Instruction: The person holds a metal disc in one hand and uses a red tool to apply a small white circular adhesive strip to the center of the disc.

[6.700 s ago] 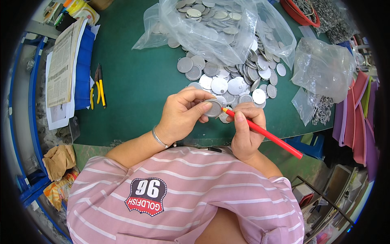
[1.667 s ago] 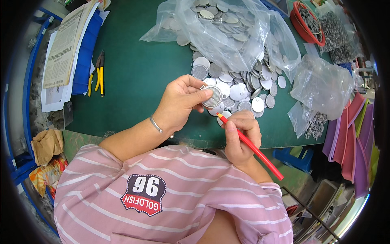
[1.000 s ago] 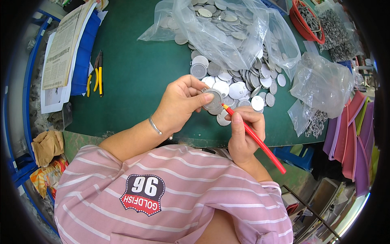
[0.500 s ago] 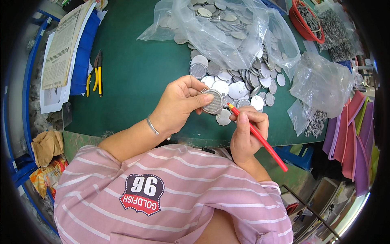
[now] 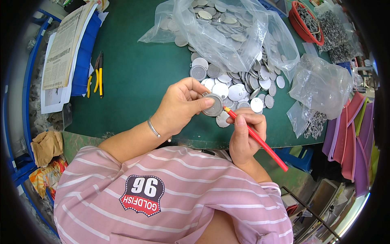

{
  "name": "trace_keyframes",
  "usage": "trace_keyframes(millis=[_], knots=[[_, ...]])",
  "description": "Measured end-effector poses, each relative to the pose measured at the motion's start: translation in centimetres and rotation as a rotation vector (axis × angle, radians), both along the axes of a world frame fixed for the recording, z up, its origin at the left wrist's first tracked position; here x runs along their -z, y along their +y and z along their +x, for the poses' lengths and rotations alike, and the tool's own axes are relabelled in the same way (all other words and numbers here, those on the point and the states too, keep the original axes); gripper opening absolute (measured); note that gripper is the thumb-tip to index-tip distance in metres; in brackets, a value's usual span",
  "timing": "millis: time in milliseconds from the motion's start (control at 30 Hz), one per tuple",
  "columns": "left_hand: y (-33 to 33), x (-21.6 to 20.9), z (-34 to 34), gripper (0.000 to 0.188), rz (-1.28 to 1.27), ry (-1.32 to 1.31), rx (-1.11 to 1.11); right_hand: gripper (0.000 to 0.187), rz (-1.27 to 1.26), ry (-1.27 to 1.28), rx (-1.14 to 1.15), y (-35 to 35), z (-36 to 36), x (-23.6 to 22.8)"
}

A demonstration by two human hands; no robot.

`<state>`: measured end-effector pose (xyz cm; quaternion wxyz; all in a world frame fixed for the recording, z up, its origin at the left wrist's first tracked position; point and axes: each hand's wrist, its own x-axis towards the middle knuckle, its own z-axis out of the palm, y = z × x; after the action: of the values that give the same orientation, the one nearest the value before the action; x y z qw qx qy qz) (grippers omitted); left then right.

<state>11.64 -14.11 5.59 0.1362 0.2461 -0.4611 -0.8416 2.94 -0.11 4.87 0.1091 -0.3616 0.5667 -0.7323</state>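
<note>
My left hand (image 5: 181, 103) pinches a round grey metal disc (image 5: 213, 106) between thumb and fingers; the disc has a textured face and a small loop at its edge. In my right hand (image 5: 246, 136) is a red pencil (image 5: 266, 150) with a yellow band near its point. Its tip meets, or almost meets, the disc's right edge; I cannot tell which. Beyond my hands lies a heap of similar metal discs (image 5: 236, 92), some shiny and plain, some textured. A clear plastic bag (image 5: 227, 44) holding more discs lies over the far part of the heap.
Yellow-handled pliers (image 5: 97, 81) lie left on the green table (image 5: 130, 81), near a blue bin (image 5: 87, 49) with papers (image 5: 61, 57) on it. To the right are a bag of small metal rings (image 5: 315, 124), a red basket (image 5: 294, 24), and purple and red strips (image 5: 349, 142).
My right hand has shifted slightly left, bringing the pencil tip to the disc's edge. The left hand with the disc has moved a little nearer to me.
</note>
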Motion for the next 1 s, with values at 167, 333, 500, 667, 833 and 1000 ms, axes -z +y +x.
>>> trace_keyframes(millis=[167,333,500,667,833,1000], knots=[[-0.27,0.16,0.12,0.019,-0.018,-0.004,0.007,0.007,0.052,-0.017,0.002,0.0,-0.07,0.01],[-0.43,-0.19,-0.06,0.02,0.177,-0.034,0.017,0.006,0.076,-0.004,0.041,-0.03,-0.01,0.24],[-0.7,0.36,-0.08,0.02,0.325,-0.072,-0.013,0.006,-0.027,0.049,0.025,0.0,-0.05,0.15],[-0.55,0.33,-0.18,0.02,0.333,-0.058,0.002,0.009,-0.005,0.205,-0.016,0.28,-0.42,0.35],[-0.59,0.45,-0.09,0.022,0.303,-0.036,0.013,0.01,0.006,0.272,-0.02,0.21,-0.4,0.21],[-0.53,0.52,-0.11,0.022,0.273,-0.024,0.021,0.011,0.014,0.257,-0.008,0.11,-0.3,0.27]])
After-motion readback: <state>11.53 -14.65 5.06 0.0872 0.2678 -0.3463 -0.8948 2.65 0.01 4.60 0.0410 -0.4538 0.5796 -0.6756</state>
